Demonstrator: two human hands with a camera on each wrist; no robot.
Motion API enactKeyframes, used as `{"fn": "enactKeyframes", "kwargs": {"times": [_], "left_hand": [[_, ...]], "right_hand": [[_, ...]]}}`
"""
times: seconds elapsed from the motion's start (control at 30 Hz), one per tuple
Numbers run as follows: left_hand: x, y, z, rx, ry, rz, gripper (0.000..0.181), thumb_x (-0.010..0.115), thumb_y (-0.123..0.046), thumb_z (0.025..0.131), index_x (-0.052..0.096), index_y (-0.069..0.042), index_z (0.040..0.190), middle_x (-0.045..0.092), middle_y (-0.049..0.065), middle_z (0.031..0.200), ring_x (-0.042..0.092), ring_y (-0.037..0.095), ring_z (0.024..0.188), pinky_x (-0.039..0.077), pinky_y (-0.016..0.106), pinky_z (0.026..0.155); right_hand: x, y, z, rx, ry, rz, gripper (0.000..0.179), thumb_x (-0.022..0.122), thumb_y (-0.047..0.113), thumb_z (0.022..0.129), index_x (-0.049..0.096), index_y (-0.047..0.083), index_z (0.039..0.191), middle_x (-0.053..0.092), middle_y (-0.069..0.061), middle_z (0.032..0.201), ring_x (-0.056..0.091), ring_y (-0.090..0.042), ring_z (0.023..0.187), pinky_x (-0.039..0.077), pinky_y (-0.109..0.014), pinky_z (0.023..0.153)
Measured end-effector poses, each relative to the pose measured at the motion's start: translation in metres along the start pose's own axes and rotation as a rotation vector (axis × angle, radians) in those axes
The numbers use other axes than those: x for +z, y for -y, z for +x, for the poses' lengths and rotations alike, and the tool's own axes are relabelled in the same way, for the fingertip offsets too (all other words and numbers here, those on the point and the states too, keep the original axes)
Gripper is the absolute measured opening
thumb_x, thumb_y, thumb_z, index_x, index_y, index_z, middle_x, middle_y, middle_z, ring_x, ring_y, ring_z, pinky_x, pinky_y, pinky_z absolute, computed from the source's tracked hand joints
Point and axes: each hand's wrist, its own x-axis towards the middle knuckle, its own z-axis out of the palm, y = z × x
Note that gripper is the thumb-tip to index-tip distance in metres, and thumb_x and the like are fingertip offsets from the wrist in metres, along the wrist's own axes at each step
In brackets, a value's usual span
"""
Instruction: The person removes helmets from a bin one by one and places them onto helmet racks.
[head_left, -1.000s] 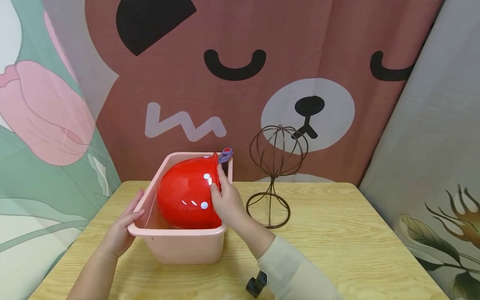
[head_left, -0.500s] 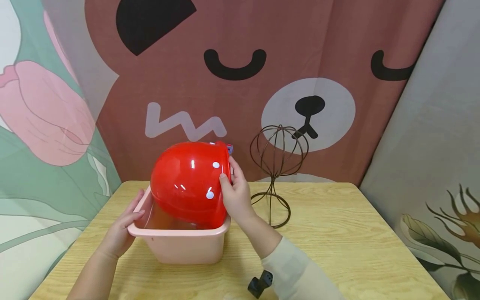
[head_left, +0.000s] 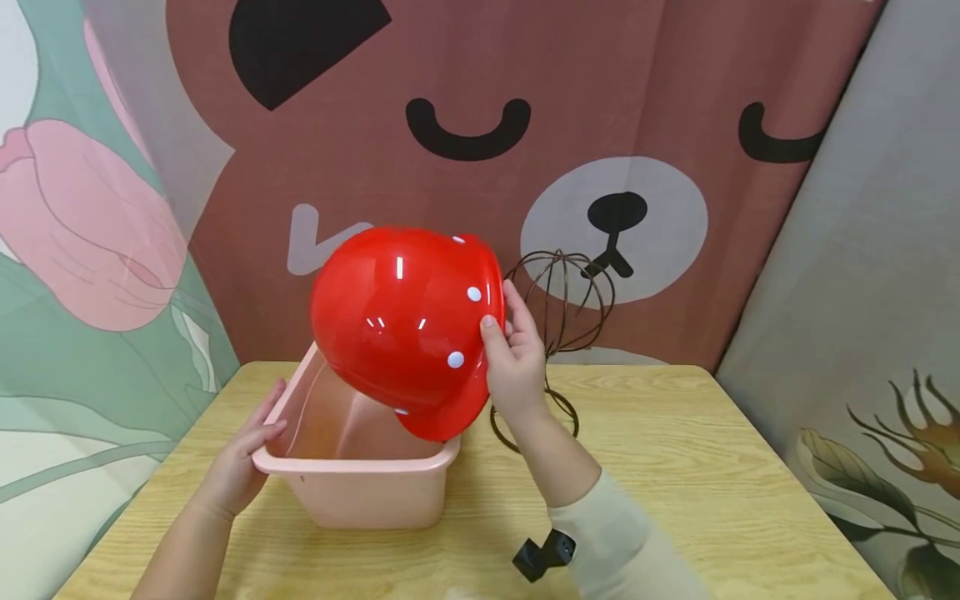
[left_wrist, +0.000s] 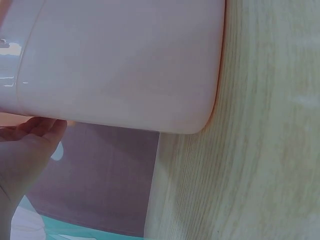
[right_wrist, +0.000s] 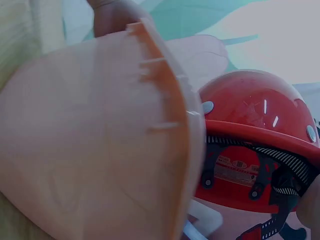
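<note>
A red hard hat with white rivets is tilted above the pink plastic bin. My right hand holds the hat by its rim, thumb on the outer shell and fingers behind the edge. Inside the hard hat, the right wrist view shows black straps and a label. My left hand holds the bin's left rim near its front corner, with the thumb over the rim. In the left wrist view, the fingers of the left hand lie along the bin wall.
A brown wire stand with a globe-shaped top is behind my right hand, partly covered by it. The wooden table extends to the right. A printed bear curtain hangs behind. A small black device sits at my right wrist.
My right hand has lifted the hard hat up out of the bin and to the right, tilting it. The left hand and the bin have stayed in place.
</note>
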Motion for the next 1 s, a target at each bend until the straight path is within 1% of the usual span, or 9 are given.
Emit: {"fn": "enactKeyframes", "kwargs": {"times": [0.13,0.2,0.4,0.57,0.63,0.77,0.87,0.93,1.0], "left_hand": [[-0.001,0.002,0.000,0.002,0.005,-0.016,0.067,0.031,-0.025,0.104,-0.009,-0.027,0.157,-0.018,0.007,0.165,-0.001,0.031,0.148,0.037,0.016,0.094],[-0.001,0.002,0.000,0.003,0.005,-0.015,0.067,0.031,-0.025,0.104,-0.009,-0.027,0.157,-0.018,0.006,0.165,0.000,0.029,0.149,0.037,0.016,0.094],[-0.002,0.004,-0.001,0.012,0.008,-0.014,0.067,0.031,-0.025,0.104,-0.008,-0.029,0.157,-0.019,0.007,0.165,0.007,0.020,0.148,0.038,0.010,0.089],[-0.002,0.004,0.000,0.023,0.014,-0.016,0.067,0.032,-0.025,0.104,-0.009,-0.028,0.157,-0.018,0.008,0.164,0.006,0.022,0.148,0.038,0.010,0.089],[-0.002,0.004,0.000,0.024,0.014,-0.016,0.067,0.032,-0.025,0.104,-0.009,-0.028,0.157,-0.018,0.008,0.164,0.008,0.020,0.148,0.038,0.010,0.089],[-0.002,0.004,-0.001,0.026,0.013,-0.013,0.067,0.032,-0.025,0.104,-0.008,-0.028,0.158,-0.017,0.007,0.165,0.020,0.004,0.140,0.039,0.011,0.090],[-0.002,0.005,0.000,0.036,0.018,-0.017,0.067,0.032,-0.025,0.104,-0.008,-0.027,0.158,-0.018,0.007,0.165,0.023,-0.004,0.134,0.038,0.011,0.091],[-0.002,0.006,0.000,0.041,0.019,-0.021,0.067,0.032,-0.024,0.104,-0.009,-0.027,0.158,-0.018,0.007,0.165,0.022,-0.003,0.136,0.037,0.011,0.091],[-0.003,0.006,0.001,0.042,0.020,-0.025,0.067,0.031,-0.024,0.104,-0.009,-0.027,0.157,-0.019,0.007,0.164,0.018,0.002,0.140,0.037,0.010,0.090]], "right_hand": [[-0.013,0.009,0.005,-0.028,-0.053,0.020,0.059,0.050,0.005,0.100,0.030,0.014,0.154,0.051,-0.003,0.147,0.057,-0.025,0.126,0.052,-0.032,0.094],[-0.019,0.013,0.007,-0.042,-0.085,0.026,0.058,0.050,0.005,0.099,0.032,0.015,0.154,0.051,-0.003,0.147,0.057,-0.024,0.125,0.052,-0.031,0.093],[-0.038,0.022,0.016,-0.062,-0.171,0.048,0.056,0.052,0.008,0.100,0.035,0.018,0.152,0.052,0.001,0.146,0.056,-0.020,0.127,0.052,-0.029,0.093],[-0.053,0.028,0.023,-0.034,-0.270,0.093,0.056,0.053,0.010,0.100,0.036,0.018,0.152,0.048,0.004,0.149,0.052,-0.017,0.132,0.051,-0.029,0.095],[-0.058,0.030,0.026,-0.020,-0.304,0.114,0.056,0.053,0.010,0.100,0.036,0.018,0.152,0.045,0.004,0.151,0.050,-0.017,0.133,0.050,-0.030,0.096],[-0.068,0.032,0.031,0.016,-0.383,0.143,0.055,0.056,0.011,0.098,0.040,0.021,0.150,0.047,0.004,0.150,0.050,-0.017,0.132,0.050,-0.032,0.097],[-0.076,0.031,0.035,0.042,-0.440,0.164,0.055,0.058,0.012,0.097,0.042,0.024,0.149,0.048,0.005,0.148,0.051,-0.017,0.132,0.050,-0.033,0.097],[-0.081,0.029,0.036,0.054,-0.468,0.177,0.055,0.058,0.012,0.097,0.042,0.025,0.149,0.049,0.005,0.148,0.051,-0.017,0.132,0.049,-0.034,0.098],[-0.086,0.027,0.038,0.065,-0.495,0.185,0.054,0.058,0.013,0.098,0.043,0.025,0.149,0.049,0.006,0.148,0.051,-0.017,0.131,0.049,-0.034,0.099]]}}
